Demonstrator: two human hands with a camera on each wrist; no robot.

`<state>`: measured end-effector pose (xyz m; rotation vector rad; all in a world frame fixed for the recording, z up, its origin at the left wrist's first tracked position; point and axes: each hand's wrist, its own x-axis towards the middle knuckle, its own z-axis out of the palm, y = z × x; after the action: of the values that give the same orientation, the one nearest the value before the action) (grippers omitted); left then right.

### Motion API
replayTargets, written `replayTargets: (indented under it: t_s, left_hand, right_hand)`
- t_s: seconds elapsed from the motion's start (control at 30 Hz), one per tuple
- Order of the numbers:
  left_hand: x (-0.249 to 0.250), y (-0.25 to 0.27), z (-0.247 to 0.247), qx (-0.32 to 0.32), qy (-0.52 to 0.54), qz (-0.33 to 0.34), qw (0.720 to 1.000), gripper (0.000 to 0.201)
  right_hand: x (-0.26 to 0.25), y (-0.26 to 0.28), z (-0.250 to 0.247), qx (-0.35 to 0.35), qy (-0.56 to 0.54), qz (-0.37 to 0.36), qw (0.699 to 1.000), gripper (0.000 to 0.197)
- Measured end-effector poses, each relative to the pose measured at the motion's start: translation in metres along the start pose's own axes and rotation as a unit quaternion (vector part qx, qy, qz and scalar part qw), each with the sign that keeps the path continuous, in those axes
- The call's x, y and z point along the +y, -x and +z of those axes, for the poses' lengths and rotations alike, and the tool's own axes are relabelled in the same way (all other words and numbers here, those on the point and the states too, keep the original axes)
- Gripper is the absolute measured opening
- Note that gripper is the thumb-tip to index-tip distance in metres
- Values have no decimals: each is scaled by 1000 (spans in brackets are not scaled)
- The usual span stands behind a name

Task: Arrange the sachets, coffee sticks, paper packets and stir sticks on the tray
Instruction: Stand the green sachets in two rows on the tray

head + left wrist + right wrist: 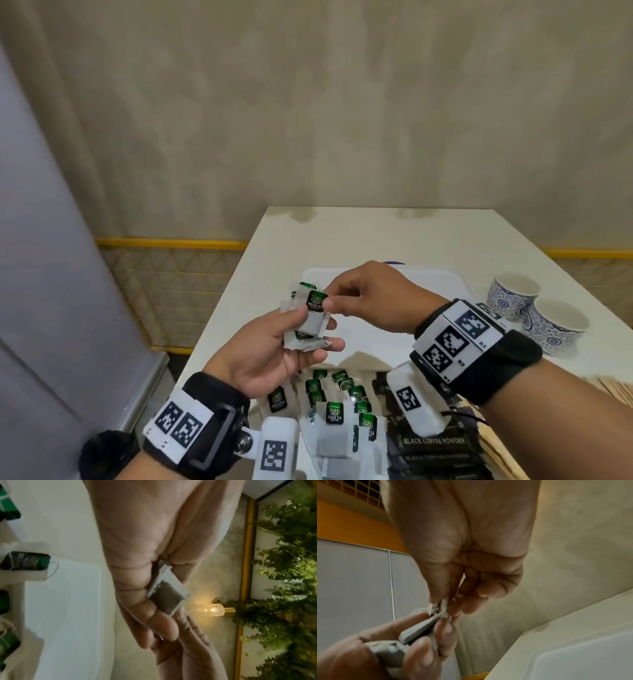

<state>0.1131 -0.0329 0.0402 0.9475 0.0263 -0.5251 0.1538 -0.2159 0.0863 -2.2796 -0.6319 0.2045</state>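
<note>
My left hand [294,337] holds a small bunch of green tea sachets [310,320] above the table, fingers curled round them. One sachet [167,595] shows dark tea through its paper in the left wrist view. My right hand [337,298] pinches the green-and-black tag [315,300] of the top sachet between thumb and forefinger. In the right wrist view the right fingertips [440,601] meet the sachets [418,630] held by the left hand. The white tray [445,277] lies behind the hands. More green tea sachets [334,411] and black coffee sticks [431,442] lie near the front edge.
Two blue-patterned paper cups [534,308] stand right of the tray. Wooden stir sticks [613,387] lie at the right edge. The white table [342,226] ends near a beige wall; a grey panel [41,240] stands at left.
</note>
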Motion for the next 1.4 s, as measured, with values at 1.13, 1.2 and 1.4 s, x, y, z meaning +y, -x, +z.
replayTargets:
  t_s: [1.13, 1.2, 1.4]
  left_hand:
    - [6, -8, -25, 222, 66, 57, 971, 23]
    - [9, -7, -25, 221, 59, 59, 972, 23]
    - [13, -11, -25, 224, 52, 52, 972, 26]
  right_hand:
    - [96, -162, -10, -23, 98, 206, 973, 7]
    - [99, -180, -5, -38, 106, 223, 968, 14]
    - [115, -222, 3, -44, 150, 199, 968, 27]
